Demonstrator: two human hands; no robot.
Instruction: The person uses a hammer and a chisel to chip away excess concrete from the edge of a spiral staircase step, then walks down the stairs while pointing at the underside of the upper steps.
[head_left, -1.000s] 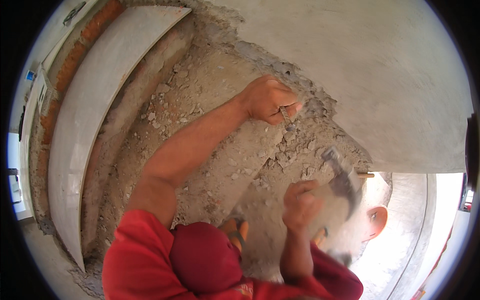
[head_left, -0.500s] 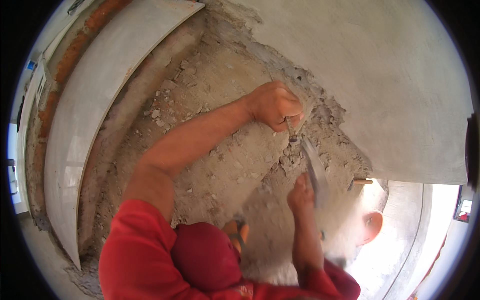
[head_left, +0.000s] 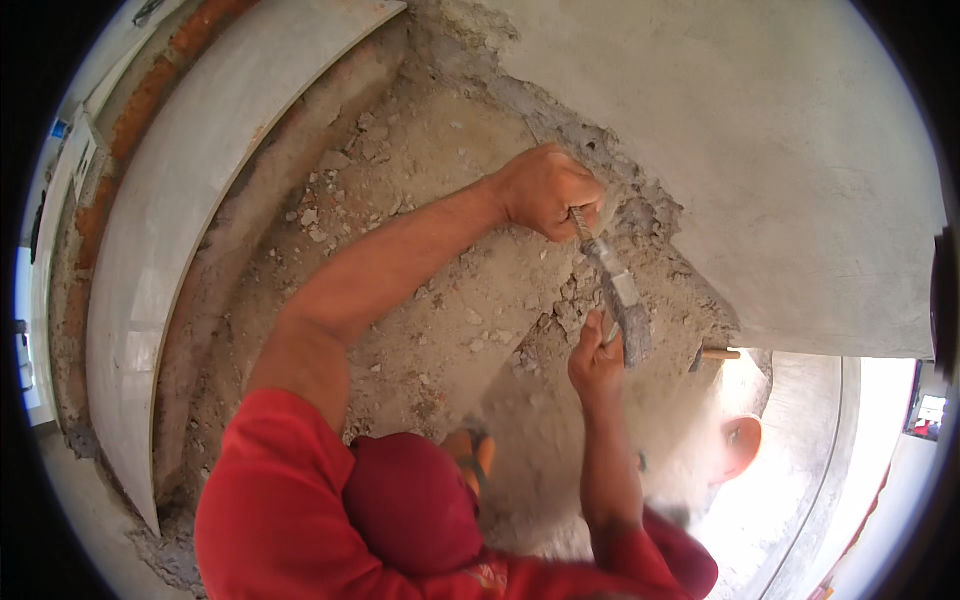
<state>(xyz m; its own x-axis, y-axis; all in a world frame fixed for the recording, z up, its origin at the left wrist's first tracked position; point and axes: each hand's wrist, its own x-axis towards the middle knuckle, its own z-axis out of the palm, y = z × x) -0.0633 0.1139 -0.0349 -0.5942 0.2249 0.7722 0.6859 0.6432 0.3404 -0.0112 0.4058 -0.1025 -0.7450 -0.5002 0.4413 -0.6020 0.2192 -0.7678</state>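
At one o'clock, a ribbed bar (head_left: 582, 228), probably stiff, is enclosed by the fingers of the left hand (head_left: 553, 192); at three, a hammer (head_left: 624, 292), likely head-heavy, is best gripped clear of its heavy end, seemingly encircled, though partly hidden, by the right hand's (head_left: 595, 362) fingers.

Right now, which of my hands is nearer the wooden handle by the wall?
Right. Your right hand is left of the wooden handle; your left hand is farther off, up and left in view.
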